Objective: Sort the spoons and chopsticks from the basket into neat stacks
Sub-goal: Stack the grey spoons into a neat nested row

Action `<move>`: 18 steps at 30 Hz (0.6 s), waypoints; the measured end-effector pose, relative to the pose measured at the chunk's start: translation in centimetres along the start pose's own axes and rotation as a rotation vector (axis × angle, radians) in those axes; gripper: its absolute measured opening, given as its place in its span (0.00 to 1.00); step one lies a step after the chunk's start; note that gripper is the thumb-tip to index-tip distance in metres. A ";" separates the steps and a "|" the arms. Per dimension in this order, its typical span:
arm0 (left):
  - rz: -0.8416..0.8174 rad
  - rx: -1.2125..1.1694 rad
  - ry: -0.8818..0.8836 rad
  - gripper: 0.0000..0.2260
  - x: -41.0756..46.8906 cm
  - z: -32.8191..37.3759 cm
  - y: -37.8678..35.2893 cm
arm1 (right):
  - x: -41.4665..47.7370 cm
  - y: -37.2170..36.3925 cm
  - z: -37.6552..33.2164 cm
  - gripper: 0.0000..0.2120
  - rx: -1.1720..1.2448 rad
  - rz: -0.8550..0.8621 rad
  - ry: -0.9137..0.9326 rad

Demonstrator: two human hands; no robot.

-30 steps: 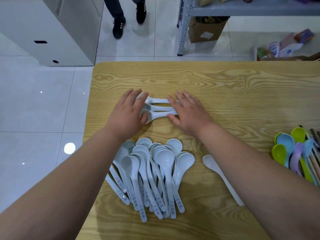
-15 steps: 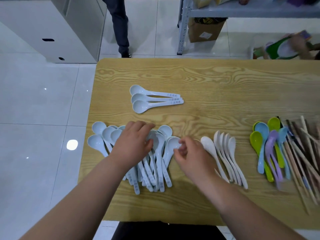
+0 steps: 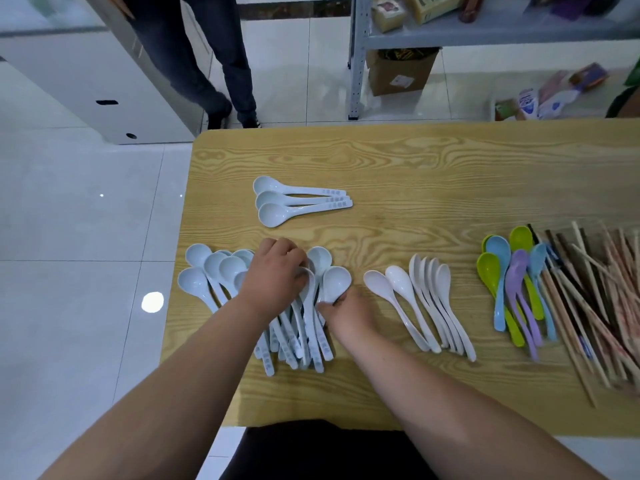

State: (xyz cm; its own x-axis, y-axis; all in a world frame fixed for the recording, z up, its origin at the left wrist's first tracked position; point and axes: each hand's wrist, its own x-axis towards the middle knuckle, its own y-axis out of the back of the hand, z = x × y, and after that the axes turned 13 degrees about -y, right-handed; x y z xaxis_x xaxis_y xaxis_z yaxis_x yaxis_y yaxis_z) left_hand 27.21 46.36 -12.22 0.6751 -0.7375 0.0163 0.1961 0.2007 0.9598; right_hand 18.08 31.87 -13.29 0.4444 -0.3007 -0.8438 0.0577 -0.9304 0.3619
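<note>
Left hand (image 3: 277, 280), fingers curled, grips the spoon pile (image 3: 211, 268); right hand (image 3: 349, 315) pinches one spoon (image 3: 336, 282). Risk: tangled neighbours drag toward 3 o'clock.

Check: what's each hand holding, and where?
Right hand pinches a pale blue spoon at its bowl's near edge. Left hand curls over the spoon pile by the bowls; grip unclear.
</note>
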 end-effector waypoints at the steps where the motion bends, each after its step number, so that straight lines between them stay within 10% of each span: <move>1: -0.001 -0.058 0.000 0.06 -0.1 0.3 0.3 | 0.0 0.1 0.2 0.05 -0.013 -0.003 -0.002; 18: 0.279 -1.179 0.750 0.04 -5.3 2.7 4.6 | 0.5 0.1 -1.5 0.21 0.039 0.030 -0.129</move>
State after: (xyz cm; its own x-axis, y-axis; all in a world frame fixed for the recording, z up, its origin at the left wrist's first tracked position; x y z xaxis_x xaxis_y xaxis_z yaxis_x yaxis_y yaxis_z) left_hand 22.67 49.45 -7.12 0.9270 -0.1494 -0.3440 0.2122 0.9652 0.1528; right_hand 19.64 31.96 -13.09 0.3271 -0.3509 -0.8774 0.0101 -0.9272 0.3746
